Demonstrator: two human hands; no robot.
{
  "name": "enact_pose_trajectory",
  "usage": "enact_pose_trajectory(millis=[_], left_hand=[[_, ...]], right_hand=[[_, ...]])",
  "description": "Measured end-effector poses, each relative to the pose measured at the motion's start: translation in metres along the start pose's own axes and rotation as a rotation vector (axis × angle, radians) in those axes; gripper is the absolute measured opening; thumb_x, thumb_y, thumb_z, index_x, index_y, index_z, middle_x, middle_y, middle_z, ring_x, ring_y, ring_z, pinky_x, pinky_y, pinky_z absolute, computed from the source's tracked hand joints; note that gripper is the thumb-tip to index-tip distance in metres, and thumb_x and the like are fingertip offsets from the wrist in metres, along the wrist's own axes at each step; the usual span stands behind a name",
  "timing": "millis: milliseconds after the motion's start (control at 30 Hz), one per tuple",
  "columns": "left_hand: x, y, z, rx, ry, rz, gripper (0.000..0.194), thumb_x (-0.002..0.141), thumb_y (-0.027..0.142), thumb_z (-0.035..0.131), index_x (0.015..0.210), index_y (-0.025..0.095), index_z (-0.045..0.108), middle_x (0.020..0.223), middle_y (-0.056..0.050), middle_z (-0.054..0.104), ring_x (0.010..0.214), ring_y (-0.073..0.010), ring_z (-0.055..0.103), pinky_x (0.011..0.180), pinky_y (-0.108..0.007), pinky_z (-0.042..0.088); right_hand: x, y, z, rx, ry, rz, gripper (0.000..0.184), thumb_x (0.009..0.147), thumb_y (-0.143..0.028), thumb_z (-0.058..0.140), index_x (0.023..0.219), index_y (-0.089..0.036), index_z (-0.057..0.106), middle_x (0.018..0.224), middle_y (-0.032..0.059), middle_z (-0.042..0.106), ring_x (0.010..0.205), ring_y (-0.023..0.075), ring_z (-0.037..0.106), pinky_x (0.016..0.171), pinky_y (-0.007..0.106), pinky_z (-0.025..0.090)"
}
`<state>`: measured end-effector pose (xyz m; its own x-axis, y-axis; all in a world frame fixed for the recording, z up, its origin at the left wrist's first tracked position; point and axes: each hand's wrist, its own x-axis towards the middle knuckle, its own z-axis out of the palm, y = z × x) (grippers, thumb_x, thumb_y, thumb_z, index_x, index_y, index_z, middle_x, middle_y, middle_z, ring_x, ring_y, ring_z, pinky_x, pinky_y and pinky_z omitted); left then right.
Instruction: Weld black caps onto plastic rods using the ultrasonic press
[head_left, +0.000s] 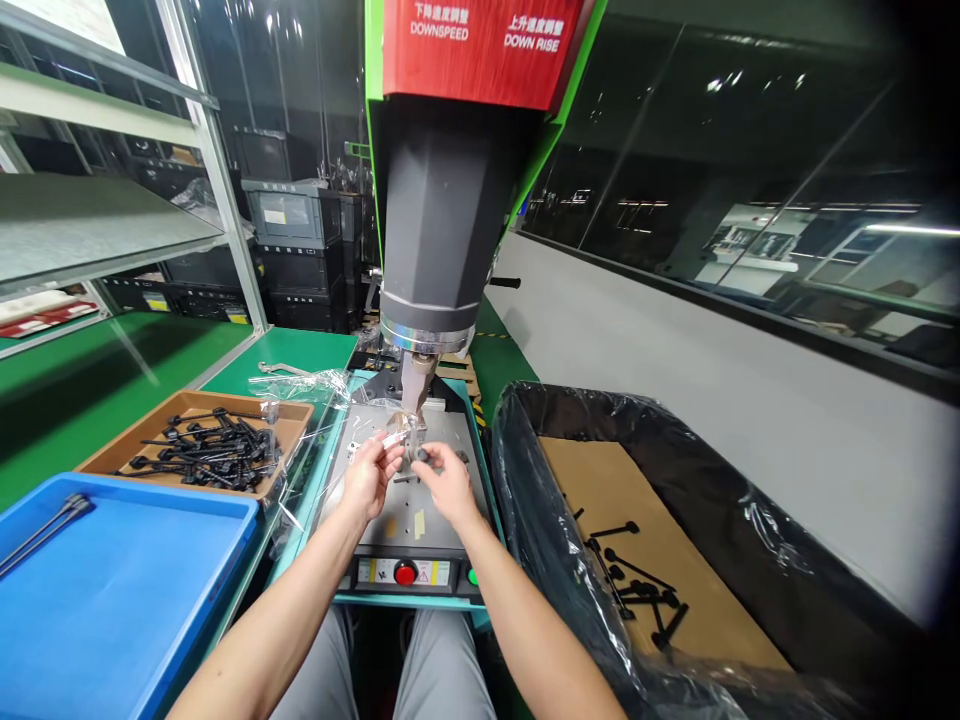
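Forearms (296, 600) low centre; mid-frame, pale strip (394, 438) held in left hand (367, 476), dark part (421, 456) pinched in right hand (451, 482). Might get crushed under horn (416, 382) if brushing green button (472, 576).

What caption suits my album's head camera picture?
Left hand and right hand near a machine, with black parts on both sides.

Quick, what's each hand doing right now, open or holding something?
Left hand: fingers curled at a pale strip; whether it grips it cannot be told.
Right hand: closed, pinching a small dark part.
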<state>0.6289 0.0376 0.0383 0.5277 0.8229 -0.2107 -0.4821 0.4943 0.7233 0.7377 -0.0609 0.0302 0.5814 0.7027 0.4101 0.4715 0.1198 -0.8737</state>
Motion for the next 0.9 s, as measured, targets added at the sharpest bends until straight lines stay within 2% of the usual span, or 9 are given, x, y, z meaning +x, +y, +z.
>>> enact_pose_trajectory(millis=[100,200,267,367,467,600,733,800,900], left_hand=[[-0.013,-0.015,-0.009,0.047,0.015,-0.052,0.019,0.085,0.020,0.059,0.103,0.014,0.058,0.100,-0.012,0.069,0.074,-0.0131,0.068,0.063,-0.021,0.054],[-0.035,-0.027,-0.019,0.087,0.006,-0.133,0.023,0.082,0.028,0.065,0.099,0.013,0.063,0.103,-0.014,0.069,0.078,-0.0159,0.068,0.064,-0.023,0.054],[-0.053,-0.031,-0.027,0.166,-0.092,-0.154,0.029,0.077,0.031,0.071,0.100,0.014,0.067,0.106,-0.014,0.069,0.088,-0.0209,0.068,0.071,-0.027,0.055],[-0.080,-0.031,-0.042,0.387,-0.340,-0.113,0.031,0.074,0.034,0.073,0.099,0.016,0.071,0.106,-0.012,0.070,0.099,-0.0264,0.064,0.083,-0.035,0.053],[-0.100,-0.027,-0.054,0.554,-0.434,-0.074,0.027,0.074,0.036,0.073,0.094,0.017,0.073,0.095,-0.011,0.071,0.090,-0.0268,0.065,0.081,-0.038,0.053],[-0.120,-0.019,-0.060,0.582,-0.360,-0.085,0.024,0.072,0.035,0.074,0.089,0.017,0.073,0.085,-0.009,0.070,0.074,-0.0227,0.064,0.073,-0.035,0.052],[-0.137,-0.001,-0.065,0.535,-0.282,-0.075,0.020,0.070,0.032,0.076,0.081,0.016,0.071,0.080,-0.008,0.068,0.074,-0.0239,0.065,0.071,-0.034,0.051],[-0.137,0.019,-0.074,0.510,-0.193,-0.054,0.020,0.068,0.030,0.078,0.079,0.016,0.069,0.075,-0.008,0.068,0.072,-0.0240,0.065,0.070,-0.034,0.051],[-0.121,0.069,-0.100,0.577,0.039,0.087,0.020,0.066,0.025,0.079,0.078,0.015,0.066,0.068,-0.006,0.067,0.063,-0.0209,0.064,0.065,-0.032,0.050]], right_hand=[[-0.044,-0.009,-0.009,0.089,-0.042,0.018,0.024,0.073,-0.029,0.072,0.094,-0.020,0.063,0.089,0.0034,0.067,0.077,0.0185,0.060,0.076,0.033,0.049],[-0.069,-0.020,-0.013,0.136,-0.056,-0.035,0.023,0.074,-0.029,0.073,0.093,-0.021,0.063,0.091,0.0038,0.067,0.080,0.0186,0.061,0.078,0.034,0.049],[-0.076,-0.024,-0.013,0.192,-0.064,-0.033,0.024,0.073,-0.030,0.075,0.093,-0.021,0.063,0.091,0.0042,0.067,0.081,0.0190,0.061,0.078,0.034,0.049],[-0.077,-0.027,-0.010,0.404,-0.044,0.072,0.029,0.070,-0.033,0.078,0.091,-0.021,0.062,0.085,0.0034,0.067,0.076,0.0184,0.062,0.073,0.033,0.051],[-0.074,-0.029,-0.008,0.630,-0.014,0.191,0.032,0.069,-0.035,0.079,0.090,-0.021,0.060,0.080,0.0022,0.066,0.072,0.0174,0.062,0.065,0.030,0.051],[-0.072,-0.035,-0.001,0.772,-0.087,0.302,0.043,0.064,-0.036,0.081,0.098,-0.021,0.059,0.084,0.0025,0.068,0.077,0.0182,0.064,0.064,0.028,0.051],[-0.080,-0.039,0.015,0.696,-0.309,0.368,0.047,0.067,-0.036,0.078,0.107,-0.019,0.060,0.089,0.0050,0.070,0.080,0.0190,0.065,0.071,0.033,0.053],[-0.086,-0.040,0.021,0.619,-0.385,0.389,0.048,0.070,-0.039,0.076,0.110,-0.018,0.060,0.092,0.0068,0.070,0.082,0.0198,0.066,0.071,0.034,0.053],[-0.092,-0.037,0.025,0.555,-0.416,0.430,0.049,0.072,-0.045,0.073,0.111,-0.017,0.060,0.096,0.0095,0.070,0.085,0.0219,0.066,0.070,0.034,0.052]])
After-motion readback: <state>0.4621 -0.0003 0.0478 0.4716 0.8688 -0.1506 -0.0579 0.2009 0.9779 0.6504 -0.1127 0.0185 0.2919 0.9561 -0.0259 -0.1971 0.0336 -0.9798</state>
